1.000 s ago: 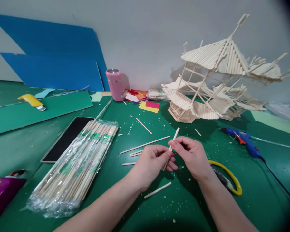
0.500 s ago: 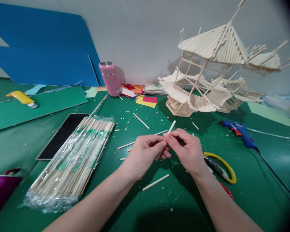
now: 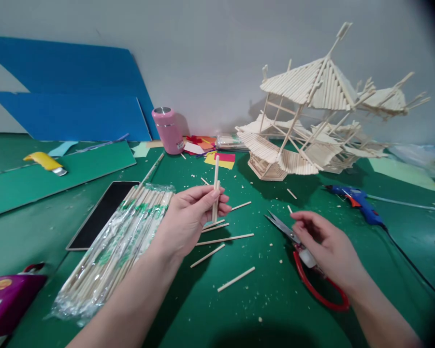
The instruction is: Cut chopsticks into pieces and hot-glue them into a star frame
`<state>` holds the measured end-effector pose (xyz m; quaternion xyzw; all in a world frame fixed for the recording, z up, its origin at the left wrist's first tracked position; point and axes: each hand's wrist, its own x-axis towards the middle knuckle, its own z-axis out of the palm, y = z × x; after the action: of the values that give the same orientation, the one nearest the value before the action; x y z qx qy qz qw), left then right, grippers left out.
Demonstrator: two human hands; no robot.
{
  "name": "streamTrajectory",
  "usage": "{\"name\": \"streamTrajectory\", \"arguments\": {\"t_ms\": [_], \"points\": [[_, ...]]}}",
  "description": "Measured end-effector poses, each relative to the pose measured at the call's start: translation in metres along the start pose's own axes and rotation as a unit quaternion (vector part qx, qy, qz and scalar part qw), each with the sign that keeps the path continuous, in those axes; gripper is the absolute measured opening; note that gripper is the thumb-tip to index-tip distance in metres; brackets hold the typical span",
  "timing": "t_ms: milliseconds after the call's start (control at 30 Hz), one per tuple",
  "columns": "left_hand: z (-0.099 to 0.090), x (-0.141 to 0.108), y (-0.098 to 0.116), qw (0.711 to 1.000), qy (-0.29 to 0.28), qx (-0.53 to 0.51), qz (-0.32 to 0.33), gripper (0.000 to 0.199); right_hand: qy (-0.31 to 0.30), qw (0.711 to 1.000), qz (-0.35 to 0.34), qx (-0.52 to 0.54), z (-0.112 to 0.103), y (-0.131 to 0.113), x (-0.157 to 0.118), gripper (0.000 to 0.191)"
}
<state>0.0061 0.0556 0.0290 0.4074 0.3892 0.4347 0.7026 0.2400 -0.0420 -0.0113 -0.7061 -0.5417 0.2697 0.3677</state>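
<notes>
L grip (image 3: 188, 212) pinches sticks (image 3: 216, 181); R grip (image 3: 324, 244) unclear, by scissors (image 3: 286, 229); grn table (image 3: 261, 302), gray wall (image 3: 210, 67).

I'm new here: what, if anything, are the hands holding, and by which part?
The left hand pinches two wooden sticks around mid-length; whether the right hand grips the red-handled scissors cannot be told.
</notes>
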Motion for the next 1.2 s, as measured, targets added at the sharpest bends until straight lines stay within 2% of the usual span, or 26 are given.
{"name": "streamTrajectory", "arguments": {"t_ms": [133, 200, 367, 500, 633, 733, 800, 900, 1033, 1200], "points": [[-0.003, 0.002, 0.002, 1.0, 0.016, -0.004, 0.003, 0.015, 0.01, 0.984, 0.007, -0.176, -0.023, 0.045, -0.027, 0.03], [-0.003, 0.002, 0.002, 1.0, 0.011, -0.01, -0.003, 0.014, -0.005, 0.977, -0.013, -0.215, -0.029, 0.06, -0.035, 0.034], [-0.002, -0.006, -0.003, 0.998, -0.006, -0.009, -0.056, 0.013, -0.063, 0.959, -0.013, -0.276, -0.037, 0.069, -0.033, 0.036], [-0.004, -0.022, -0.017, 0.99, -0.026, -0.01, -0.136, 0.017, -0.069, 0.945, -0.009, -0.32, -0.041, 0.07, -0.024, 0.032], [-0.004, -0.035, -0.034, 0.979, -0.045, -0.046, -0.195, 0.022, -0.064, 0.968, 0.012, -0.243, -0.048, 0.071, -0.026, 0.033], [-0.001, -0.037, -0.041, 0.974, -0.061, -0.068, -0.207, 0.021, -0.07, 0.988, 0.038, -0.129, -0.056, 0.066, -0.035, 0.036], [0.001, -0.037, -0.044, 0.972, -0.07, -0.078, -0.208, 0.019, -0.088, 0.991, 0.07, -0.07, -0.059, 0.06, -0.043, 0.039], [0.004, -0.035, -0.047, 0.97, -0.078, -0.089, -0.212, 0.019, -0.14, 0.984, 0.108, 0.006, -0.057, 0.05, -0.053, 0.041], [0.005, -0.036, -0.049, 0.969, -0.082, -0.096, -0.214, 0.02, -0.204, 0.969, 0.131, 0.057, -0.04, 0.025, -0.055, 0.056], [0.005, -0.039, -0.047, 0.966, -0.086, -0.097, -0.222, 0.019, -0.243, 0.924, 0.27, 0.117, -0.019, -0.008, -0.049, 0.063]]}}
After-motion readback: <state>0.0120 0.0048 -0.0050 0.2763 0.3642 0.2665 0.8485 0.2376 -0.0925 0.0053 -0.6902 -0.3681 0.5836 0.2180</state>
